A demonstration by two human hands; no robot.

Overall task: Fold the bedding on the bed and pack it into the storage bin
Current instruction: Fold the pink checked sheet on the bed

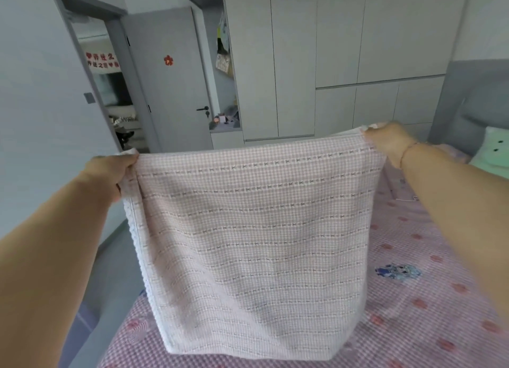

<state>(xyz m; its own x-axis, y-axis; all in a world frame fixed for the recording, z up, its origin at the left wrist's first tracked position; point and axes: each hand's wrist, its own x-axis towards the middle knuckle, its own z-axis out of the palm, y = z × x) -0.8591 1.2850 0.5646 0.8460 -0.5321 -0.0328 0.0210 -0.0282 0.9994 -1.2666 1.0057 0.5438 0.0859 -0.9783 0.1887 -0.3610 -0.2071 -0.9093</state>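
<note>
- The pink gingham bed sheet with flower prints (413, 298) is spreading from six to three o'clock.
- The pale pink checked woven blanket (248, 243) is hanging mid-frame, its lower edge seemingly brushing the bed: folding is under way.
- The left hand (110, 172) at nine o'clock is pinching one top corner.
- The right hand (388, 141) at two o'clock is gripping the other; next, I'd judge, bringing corners together. No storage bin showing.

blanket (248, 230) above bed (413, 298), wardrobe (316, 50) behind
</note>
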